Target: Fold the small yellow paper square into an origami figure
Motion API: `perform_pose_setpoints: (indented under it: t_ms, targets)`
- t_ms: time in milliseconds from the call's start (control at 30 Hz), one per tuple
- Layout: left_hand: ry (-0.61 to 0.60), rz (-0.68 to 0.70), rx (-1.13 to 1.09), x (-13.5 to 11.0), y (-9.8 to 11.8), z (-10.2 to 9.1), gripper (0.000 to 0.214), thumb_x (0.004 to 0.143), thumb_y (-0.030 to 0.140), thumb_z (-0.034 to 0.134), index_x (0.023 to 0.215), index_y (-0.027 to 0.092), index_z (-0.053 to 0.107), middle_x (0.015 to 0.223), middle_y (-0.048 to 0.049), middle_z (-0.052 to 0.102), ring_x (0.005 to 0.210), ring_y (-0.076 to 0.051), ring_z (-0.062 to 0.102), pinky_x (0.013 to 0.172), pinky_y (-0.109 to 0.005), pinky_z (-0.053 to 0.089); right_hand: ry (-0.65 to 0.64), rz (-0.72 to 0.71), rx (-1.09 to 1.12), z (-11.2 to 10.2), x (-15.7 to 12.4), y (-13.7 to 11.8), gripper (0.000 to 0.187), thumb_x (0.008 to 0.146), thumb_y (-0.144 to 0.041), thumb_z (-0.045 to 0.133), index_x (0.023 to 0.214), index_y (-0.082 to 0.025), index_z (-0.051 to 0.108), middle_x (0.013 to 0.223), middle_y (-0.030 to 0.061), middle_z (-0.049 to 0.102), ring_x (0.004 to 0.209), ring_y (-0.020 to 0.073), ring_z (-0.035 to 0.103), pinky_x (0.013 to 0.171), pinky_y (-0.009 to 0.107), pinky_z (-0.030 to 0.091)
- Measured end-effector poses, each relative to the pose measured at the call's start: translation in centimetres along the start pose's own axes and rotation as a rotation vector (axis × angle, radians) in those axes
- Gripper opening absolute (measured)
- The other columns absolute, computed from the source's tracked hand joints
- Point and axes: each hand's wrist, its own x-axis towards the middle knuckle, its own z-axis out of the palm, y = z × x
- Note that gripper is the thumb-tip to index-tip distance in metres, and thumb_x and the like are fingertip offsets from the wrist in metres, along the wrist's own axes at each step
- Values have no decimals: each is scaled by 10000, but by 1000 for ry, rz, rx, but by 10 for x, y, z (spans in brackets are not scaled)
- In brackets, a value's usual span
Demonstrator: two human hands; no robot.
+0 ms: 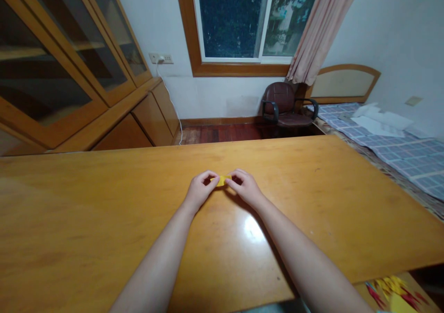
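A small yellow piece of folded paper (221, 180) sits between both my hands, just above the wooden table (104, 202). My left hand (201, 189) pinches its left end with curled fingers. My right hand (244, 186) pinches its right end the same way. Most of the paper is hidden by my fingers. Both forearms reach in from the near edge of the table.
A glass-door wooden cabinet (69, 72) stands at the left. A dark red armchair (286, 104) sits under the window (243, 21). A bed with a checked cover (398, 151) lies at the right. Red and yellow paper pieces (395, 292) lie below the table's near right corner.
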Motion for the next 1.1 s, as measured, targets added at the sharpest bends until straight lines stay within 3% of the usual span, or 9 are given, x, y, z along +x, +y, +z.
perform_pose_setpoints:
  t_ms: [267, 467, 767, 967, 1100]
  targets:
    - [-47, 54, 80, 0, -2, 1, 196, 827, 348, 581, 773, 179, 663, 783, -17, 679, 753, -161, 606, 701, -252, 449, -35, -11, -60, 2, 0, -3, 149, 843, -248, 606, 712, -180, 624, 668, -12, 550, 648, 132, 509, 624, 250, 370]
    - [-22, 34, 39, 0, -6, -1, 196, 829, 344, 574, 749, 180, 647, 747, -6, 662, 722, -155, 596, 700, -253, 453, 36, 42, 9, -1, 0, -3, 176, 828, -289, 600, 689, -181, 620, 671, -6, 557, 652, 138, 510, 629, 254, 372]
    - [216, -164, -288, 6, -9, -7, 259, 779, 428, 619, 817, 172, 620, 777, -39, 672, 756, -170, 628, 683, -262, 492, 195, 225, 254, -1, 2, 17, 206, 788, -354, 608, 689, -177, 576, 660, -17, 538, 633, 133, 491, 594, 237, 375]
    - [56, -16, -111, 3, -3, -1, 265, 799, 406, 630, 932, 182, 677, 955, -60, 681, 883, -183, 627, 759, -273, 495, 87, 107, 134, 0, 0, 8, 202, 828, -337, 599, 708, -177, 624, 692, -2, 568, 650, 139, 507, 618, 250, 394]
    - [-30, 41, 16, 0, 0, 0, 220, 811, 388, 622, 851, 183, 691, 850, -41, 690, 788, -175, 617, 739, -275, 482, 35, 45, 25, -1, 0, -1, 180, 834, -291, 612, 694, -181, 636, 660, -9, 553, 634, 134, 499, 601, 248, 380]
